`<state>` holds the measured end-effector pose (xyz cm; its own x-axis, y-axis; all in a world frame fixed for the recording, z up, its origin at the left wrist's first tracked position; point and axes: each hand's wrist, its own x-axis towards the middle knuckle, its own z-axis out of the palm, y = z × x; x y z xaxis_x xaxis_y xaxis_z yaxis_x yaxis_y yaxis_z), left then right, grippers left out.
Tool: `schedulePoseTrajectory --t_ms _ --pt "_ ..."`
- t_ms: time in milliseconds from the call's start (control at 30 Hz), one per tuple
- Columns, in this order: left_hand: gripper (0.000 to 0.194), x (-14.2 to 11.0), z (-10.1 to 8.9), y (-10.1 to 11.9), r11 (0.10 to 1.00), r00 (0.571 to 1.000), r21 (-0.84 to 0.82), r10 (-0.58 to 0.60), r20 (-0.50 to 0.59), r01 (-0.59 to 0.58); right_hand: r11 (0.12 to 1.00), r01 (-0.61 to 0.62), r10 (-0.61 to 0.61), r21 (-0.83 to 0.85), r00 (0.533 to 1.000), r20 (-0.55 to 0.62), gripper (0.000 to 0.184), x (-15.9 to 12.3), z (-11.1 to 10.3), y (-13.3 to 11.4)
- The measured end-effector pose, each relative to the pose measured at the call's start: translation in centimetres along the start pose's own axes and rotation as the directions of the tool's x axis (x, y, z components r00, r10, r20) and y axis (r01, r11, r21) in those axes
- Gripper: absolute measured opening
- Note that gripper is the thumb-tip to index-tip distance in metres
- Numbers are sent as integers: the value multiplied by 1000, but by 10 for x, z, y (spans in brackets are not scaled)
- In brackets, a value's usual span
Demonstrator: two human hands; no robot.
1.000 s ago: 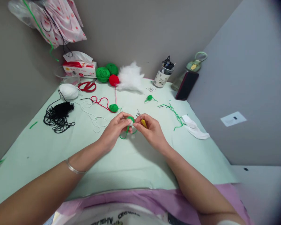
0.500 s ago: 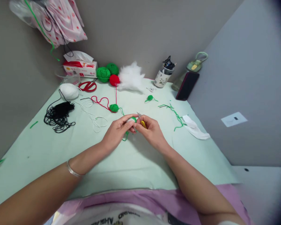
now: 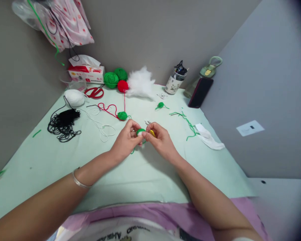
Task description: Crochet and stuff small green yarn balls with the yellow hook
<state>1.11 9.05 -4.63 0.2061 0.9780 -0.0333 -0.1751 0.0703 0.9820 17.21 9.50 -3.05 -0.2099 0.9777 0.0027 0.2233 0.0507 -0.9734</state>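
Note:
Over the middle of the table, my left hand (image 3: 126, 139) is closed on a small green and white crocheted piece (image 3: 140, 132), with white showing on its lower side. My right hand (image 3: 160, 139) pinches at the piece's right edge. Tucked in those right fingers is a small yellow-handled tool (image 3: 153, 133), its thin metal end pointing up and left; its exact kind is unclear. Green yarn hangs below the hands. Just beyond my left hand lies a small green yarn piece (image 3: 122, 115), a red strand beside it. Another small green piece (image 3: 161, 105) lies farther right.
Black yarn (image 3: 64, 122), a white yarn ball (image 3: 74, 97) and red-handled scissors (image 3: 94, 92) lie left. Green balls (image 3: 111, 80), a red ball (image 3: 122, 86) and white stuffing (image 3: 141, 83) line the back. A pen jar (image 3: 175, 83) and phone (image 3: 201, 92) stand right.
My left fingers have curled in and shifted around the crocheted piece, showing more green on its top. The yellow-handled tool has turned slightly and sits deeper in my right hand.

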Motion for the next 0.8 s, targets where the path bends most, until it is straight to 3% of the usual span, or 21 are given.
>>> schedulePoseTrajectory --t_ms 100,200,400,533,800 --pt "34 0 -1 2 999 999 -37 -18 47 20 999 -1 2 48 1000 -24 33 3 -3 4" --pt "23 -1 -3 5 994 995 -90 -51 91 59 997 6 -3 80 999 -39 36 3 -5 4" --pt "25 -1 -6 5 985 992 -145 -81 99 94 991 19 -15 132 999 -33 41 -1 -1 -1" --pt "30 1 -7 0 995 994 -79 -56 94 64 993 26 -25 114 1000 -8 40 -1 -2 -1" --pt "27 0 -5 1 987 999 156 24 22 -28 996 6 -21 91 987 160 30 -6 -12 -11"
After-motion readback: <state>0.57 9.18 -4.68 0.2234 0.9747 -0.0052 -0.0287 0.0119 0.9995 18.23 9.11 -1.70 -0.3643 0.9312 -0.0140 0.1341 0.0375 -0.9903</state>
